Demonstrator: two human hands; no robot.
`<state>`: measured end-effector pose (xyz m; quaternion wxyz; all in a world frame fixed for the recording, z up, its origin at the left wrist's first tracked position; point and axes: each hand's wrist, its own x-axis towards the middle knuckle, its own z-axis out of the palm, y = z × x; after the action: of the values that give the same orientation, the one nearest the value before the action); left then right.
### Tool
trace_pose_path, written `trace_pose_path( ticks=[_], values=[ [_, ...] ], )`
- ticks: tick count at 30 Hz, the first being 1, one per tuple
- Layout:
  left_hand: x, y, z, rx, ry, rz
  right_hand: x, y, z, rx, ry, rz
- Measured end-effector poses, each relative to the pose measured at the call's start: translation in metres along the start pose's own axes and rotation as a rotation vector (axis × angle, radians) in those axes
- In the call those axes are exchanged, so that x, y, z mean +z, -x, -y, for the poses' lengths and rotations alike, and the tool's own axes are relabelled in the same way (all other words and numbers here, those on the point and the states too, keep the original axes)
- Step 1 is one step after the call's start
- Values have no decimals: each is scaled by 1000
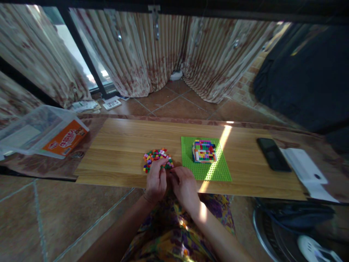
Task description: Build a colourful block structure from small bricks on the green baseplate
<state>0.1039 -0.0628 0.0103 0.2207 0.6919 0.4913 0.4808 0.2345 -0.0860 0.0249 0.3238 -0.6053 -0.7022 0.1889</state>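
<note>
Small multicoloured plastic building bricks (152, 155) lay in a loose, shallow pile on the long wood-grain desk (117, 153), to the left of a flat green studded plastic baseplate (188, 167). On that baseplate, toward its far side, sat a low, boxy multicoloured brick structure (204, 151).

The left hand (157, 180) reached over the near part of the pile, its fingers bent. The right hand (185, 183) was curled just beside the pile's near right edge, with its fingertips turned inward toward the left hand. The hands were close but apart, neither spread wide nor pressed together; whether either one pinched a brick, I could not tell, since the fingers hid the spot.

Each brick was probably very light, stiff and hard to break, with smooth sides that could slip or spin if squeezed off-centre. The likeliest good hold was a thumb and fingertip across two opposite side walls, leaving studs and underside free. Pressing down at the edge of the pile could have scattered its neighbours, so a shallow pick from the rim seemed safer.

The structure seemed rigid but only as strong as its joints; low down on two opposite walls looked like the soundest place to grip it.
</note>
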Motion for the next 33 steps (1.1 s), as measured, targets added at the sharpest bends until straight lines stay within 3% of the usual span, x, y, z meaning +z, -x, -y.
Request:
trace_pose_path(
  ticks=[7,11,18,33],
  values=[
    [1,1,3,22,-12,21,-37,-7,-23,256,-316,-317],
    [2,0,2,30,-23,25,-62,-14,-44,297,-383,-451],
    [1,-3,-1,68,-47,40,-87,-24,-66,338,-288,-470],
    [1,-4,-2,75,-54,46,-98,-34,-78,335,-119,-524]
  ],
)
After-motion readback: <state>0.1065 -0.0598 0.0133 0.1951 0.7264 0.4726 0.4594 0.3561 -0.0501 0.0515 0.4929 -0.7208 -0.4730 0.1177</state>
